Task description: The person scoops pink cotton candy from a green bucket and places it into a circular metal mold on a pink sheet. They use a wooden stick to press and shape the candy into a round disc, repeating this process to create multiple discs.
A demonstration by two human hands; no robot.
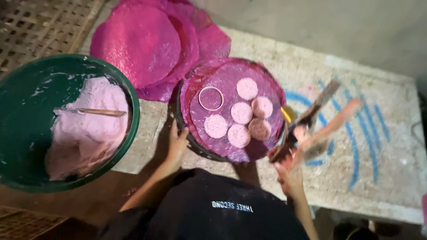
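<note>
My left hand rests on the near-left rim of a round dark tray. A shiny pink sheet covers the tray. Several small pale pink discs lie on the sheet, beside a white ring. To the right of the tray, my right hand grips a pair of long flat sticks. The sticks are motion-blurred and point up and to the right over the slab; whether they touch anything I cannot tell.
A green basin at left holds pale pink dough with a wooden stick in it. Large round pink sheets are stacked behind the tray. Everything sits on a speckled stone slab with blue arcs. A woven mat lies top left.
</note>
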